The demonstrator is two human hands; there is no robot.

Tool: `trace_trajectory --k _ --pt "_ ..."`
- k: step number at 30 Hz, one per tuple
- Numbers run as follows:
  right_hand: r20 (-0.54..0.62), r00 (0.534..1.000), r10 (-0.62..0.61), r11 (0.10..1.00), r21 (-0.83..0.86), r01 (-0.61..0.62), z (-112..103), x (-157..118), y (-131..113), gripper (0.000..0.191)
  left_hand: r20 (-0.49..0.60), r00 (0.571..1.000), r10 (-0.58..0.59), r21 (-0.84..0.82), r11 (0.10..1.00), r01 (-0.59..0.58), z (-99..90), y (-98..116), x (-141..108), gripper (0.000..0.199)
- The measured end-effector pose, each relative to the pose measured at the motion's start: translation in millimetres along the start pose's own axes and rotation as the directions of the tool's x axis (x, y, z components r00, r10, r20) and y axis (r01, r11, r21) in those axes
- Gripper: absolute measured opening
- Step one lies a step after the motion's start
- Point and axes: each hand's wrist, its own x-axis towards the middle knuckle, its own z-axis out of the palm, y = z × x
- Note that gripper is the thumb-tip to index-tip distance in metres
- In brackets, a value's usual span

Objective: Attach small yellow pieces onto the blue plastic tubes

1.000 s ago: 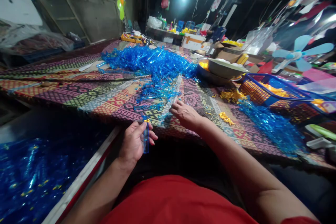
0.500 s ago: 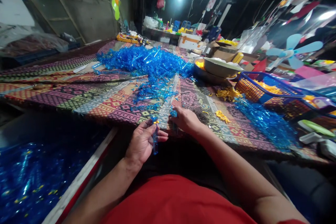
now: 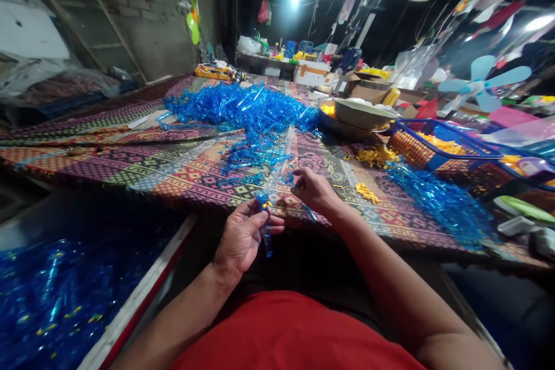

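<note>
1. Left hand (image 3: 243, 237): fingers and thumb closed on a blue plastic strip (image 3: 267, 231), which hung upright below the hand, a yellow bit at its top end (image 3: 267, 204). It was held just off the near edge of the mat.
2. Right hand (image 3: 314, 191): fingers curled downward, just beside a small blue piece (image 3: 288, 178) and above a thin blue strand (image 3: 309, 213). Whether either was gripped could not be told.
3. Woven patterned mat (image 3: 182, 179): spread under both hands.
4. Main heap of blue plastic pieces (image 3: 240, 110): on the mat, with a loose trail (image 3: 255, 156) reaching toward the hands.
5. Second blue heap (image 3: 437, 202): on the mat, right of the hands.
6. Yellow pieces (image 3: 367, 192): small scattered piles, near an orange mesh basket (image 3: 411, 147) with a blue rim and a metal bowl (image 3: 359, 114).
7. Bin (image 3: 52, 295): at lower left, well filled with shiny blue plastic flecked with yellow.
8. Count: large amounts lay both in the bin and on the mat; neither lot appeared near used up.
</note>
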Motion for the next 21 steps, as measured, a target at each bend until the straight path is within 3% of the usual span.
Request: trace_trajectory --k 1,3,5,7,11,21 --pt "-0.02 1.0 0.003 0.963 0.269 0.002 -0.4 -9.2 -1.9 0.039 -0.002 1.0 0.004 0.011 1.0 -0.004 1.2 -0.2 -0.6 0.023" --pt "-0.014 0.999 0.032 0.715 0.699 -0.013 2.1 -29.4 -6.9 0.038 0.016 1.0 0.003 0.038 0.999 -0.003 4.7 -1.5 -1.7 0.024" --pt "0.027 0.998 0.059 0.48 0.876 -0.052 7.6 -47.8 -12.3 0.036 0.056 0.998 -0.009 0.066 0.998 0.005 8.9 -3.7 -2.7 0.023" --pt "0.069 0.996 0.064 0.35 0.933 -0.087 12.8 -60.6 -16.8 0.034 0.087 0.996 -0.019 0.094 0.995 0.011 13.0 -6.5 -3.5 0.022" --pt "0.108 0.992 0.064 0.259 0.958 -0.121 14.1 -69.6 -21.7 0.033 0.095 0.995 -0.007 0.159 0.987 -0.008 17.9 -11.2 -5.2 0.024" --pt "0.104 0.989 0.103 0.178 0.976 -0.122 12.1 -74.4 -21.8 0.029 0.047 0.995 0.084 0.303 0.948 -0.094 25.5 -12.8 -9.4 0.025"
